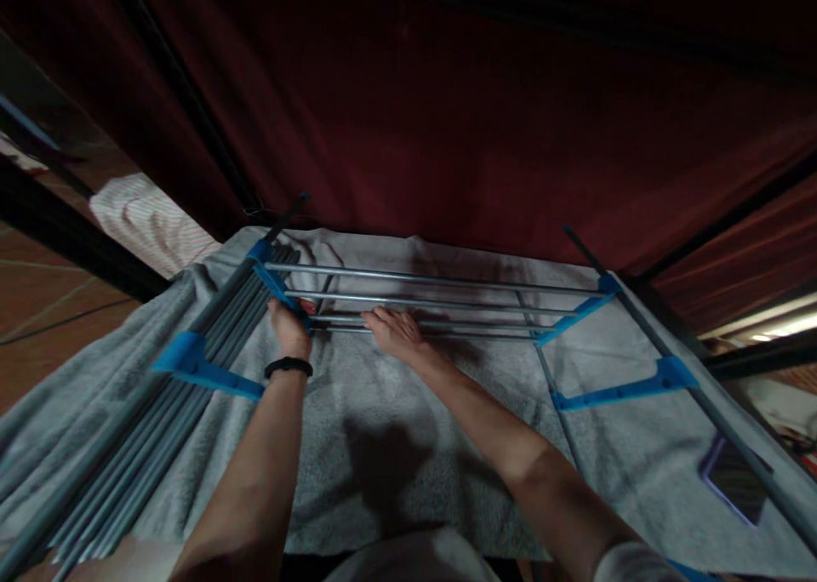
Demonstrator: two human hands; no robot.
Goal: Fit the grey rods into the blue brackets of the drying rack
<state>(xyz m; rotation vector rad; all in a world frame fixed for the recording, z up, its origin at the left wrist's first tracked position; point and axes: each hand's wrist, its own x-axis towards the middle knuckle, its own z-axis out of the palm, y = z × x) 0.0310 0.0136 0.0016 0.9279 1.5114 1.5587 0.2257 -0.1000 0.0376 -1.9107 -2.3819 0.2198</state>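
Note:
A partly assembled metal rack with blue plastic brackets lies over a grey cloth. My left hand [290,331], a black band at its wrist, is closed around the lower end of the upper left blue bracket [271,282]; some fingers are hidden behind it. My right hand [394,331] has its fingers curled over a thin metal rod [348,319] near that bracket. Several rods [447,282] run across to the upper right bracket [578,316]. Closer to me, a lower left bracket [210,373] and a lower right bracket [619,390] carry no visible crossbars.
Several loose grey tubes [153,446] lie along the left side of the grey cloth [357,412]. A phone-like flat object [734,480] rests at the right beneath the side pole [644,316]. Dark red fabric [447,139] hangs behind. Striped cloth [153,220] sits at left.

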